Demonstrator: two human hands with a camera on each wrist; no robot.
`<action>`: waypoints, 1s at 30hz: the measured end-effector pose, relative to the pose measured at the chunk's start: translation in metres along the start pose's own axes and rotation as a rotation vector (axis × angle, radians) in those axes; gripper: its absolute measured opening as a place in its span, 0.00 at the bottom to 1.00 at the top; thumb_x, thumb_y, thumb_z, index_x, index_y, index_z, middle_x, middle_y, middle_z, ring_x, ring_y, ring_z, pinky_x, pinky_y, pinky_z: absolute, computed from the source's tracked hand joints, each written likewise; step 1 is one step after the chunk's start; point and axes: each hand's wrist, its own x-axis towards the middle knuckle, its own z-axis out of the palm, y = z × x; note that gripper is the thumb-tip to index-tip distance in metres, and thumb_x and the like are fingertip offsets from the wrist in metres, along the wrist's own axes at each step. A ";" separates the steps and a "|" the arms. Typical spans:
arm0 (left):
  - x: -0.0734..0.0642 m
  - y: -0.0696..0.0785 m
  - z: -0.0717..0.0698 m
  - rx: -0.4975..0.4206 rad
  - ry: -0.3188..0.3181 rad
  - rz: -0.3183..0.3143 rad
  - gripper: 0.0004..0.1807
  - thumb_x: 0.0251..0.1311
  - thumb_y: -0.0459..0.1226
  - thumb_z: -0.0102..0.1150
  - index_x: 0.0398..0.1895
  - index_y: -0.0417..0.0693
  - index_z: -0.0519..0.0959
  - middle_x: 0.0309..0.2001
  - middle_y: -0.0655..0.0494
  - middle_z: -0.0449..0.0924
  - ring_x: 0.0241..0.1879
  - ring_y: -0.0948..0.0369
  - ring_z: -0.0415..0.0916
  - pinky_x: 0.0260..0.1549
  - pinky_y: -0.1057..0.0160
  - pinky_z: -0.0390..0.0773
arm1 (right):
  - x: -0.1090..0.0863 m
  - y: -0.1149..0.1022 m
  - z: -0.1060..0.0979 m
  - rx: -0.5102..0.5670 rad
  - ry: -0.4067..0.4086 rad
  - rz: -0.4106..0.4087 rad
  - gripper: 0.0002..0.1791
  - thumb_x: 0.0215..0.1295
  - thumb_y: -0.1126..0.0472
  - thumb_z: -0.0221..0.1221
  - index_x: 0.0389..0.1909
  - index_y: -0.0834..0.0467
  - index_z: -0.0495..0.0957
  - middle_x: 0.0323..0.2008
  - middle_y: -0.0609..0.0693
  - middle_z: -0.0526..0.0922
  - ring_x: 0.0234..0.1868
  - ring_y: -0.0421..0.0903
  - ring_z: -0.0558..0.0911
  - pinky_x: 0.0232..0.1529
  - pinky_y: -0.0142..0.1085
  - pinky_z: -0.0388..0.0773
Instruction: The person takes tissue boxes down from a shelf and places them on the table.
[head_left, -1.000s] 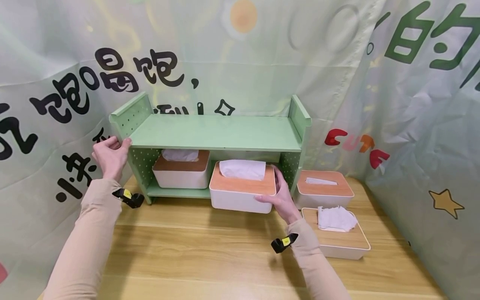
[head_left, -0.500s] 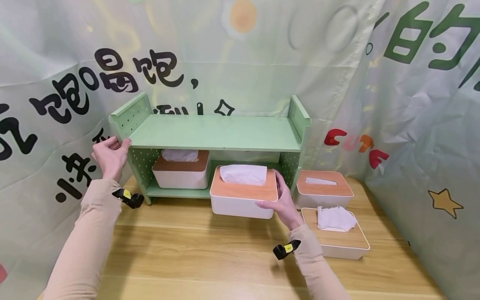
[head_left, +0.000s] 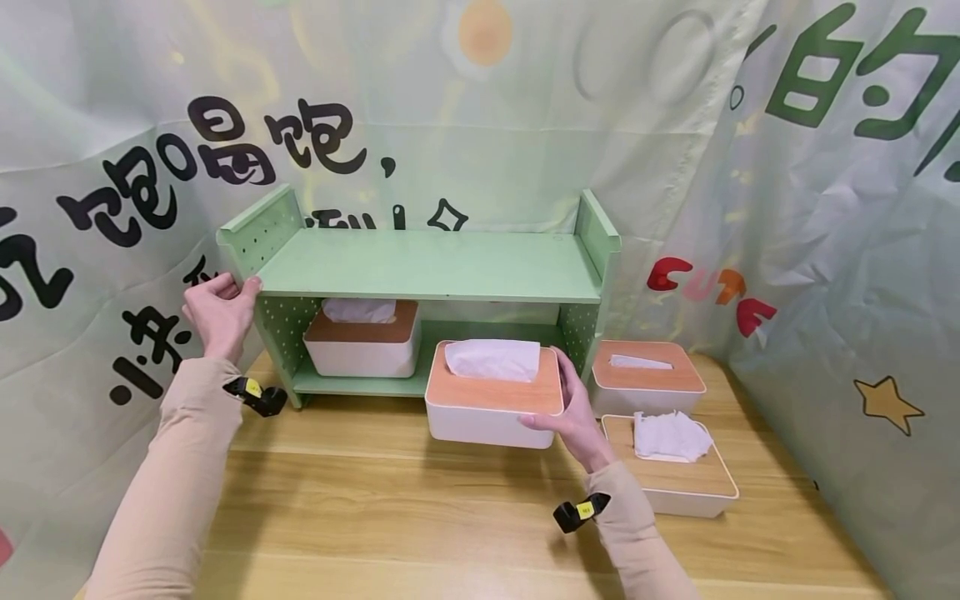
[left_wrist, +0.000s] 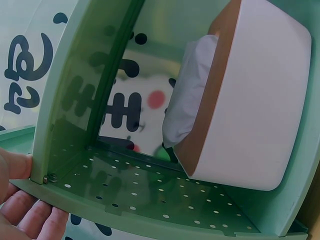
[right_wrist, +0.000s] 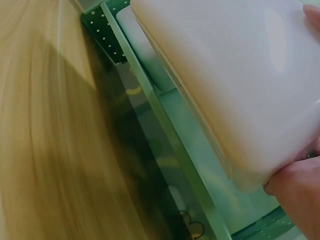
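Observation:
My right hand [head_left: 573, 421] grips the right end of a white tissue box [head_left: 487, 421] with a wooden lid, thumb across its front. A white tissue pokes from the lid slot. The box hangs above the table, in front of the lower level of a green shelf [head_left: 427, 265]; in the right wrist view its white underside [right_wrist: 235, 75] fills much of the picture. At the shelf's left front, my left hand [head_left: 221, 312] holds the side panel, thumb on the shelf edge and fingers along the outside. Another tissue box [head_left: 363, 354] sits inside the lower level at left.
Two more tissue boxes stand on the wooden table right of the shelf: a rear box [head_left: 648, 392] and a nearer box [head_left: 686, 502] with a crumpled tissue. A printed cloth [head_left: 525, 83] hangs behind and along both sides.
My right hand has drawn the tissue box toward me and slightly right, away from the shelf, uncovering more of its lower level. The left hand stays in place on the shelf.

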 end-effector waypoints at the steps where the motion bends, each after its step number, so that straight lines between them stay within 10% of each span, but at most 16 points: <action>1: 0.000 0.000 0.000 0.001 0.001 0.000 0.25 0.62 0.41 0.65 0.62 0.47 0.78 0.15 0.92 0.68 0.28 0.84 0.70 0.63 0.72 0.74 | -0.001 0.000 0.000 -0.001 0.000 0.000 0.67 0.41 0.73 0.73 0.80 0.55 0.43 0.78 0.55 0.56 0.66 0.34 0.68 0.60 0.23 0.75; 23: 0.001 0.001 -0.001 0.006 0.002 -0.019 0.24 0.62 0.41 0.66 0.62 0.51 0.78 0.25 0.87 0.78 0.31 0.83 0.72 0.54 0.76 0.79 | -0.022 0.012 -0.008 0.020 0.008 0.005 0.67 0.37 0.74 0.73 0.80 0.57 0.45 0.76 0.58 0.58 0.61 0.33 0.72 0.58 0.28 0.77; 30: 0.000 0.001 0.000 0.026 0.007 -0.034 0.26 0.62 0.42 0.66 0.64 0.52 0.76 0.51 0.57 0.85 0.29 0.84 0.72 0.56 0.74 0.80 | -0.028 0.016 -0.010 0.021 0.007 0.010 0.67 0.38 0.74 0.73 0.80 0.56 0.45 0.77 0.61 0.57 0.61 0.32 0.72 0.60 0.28 0.76</action>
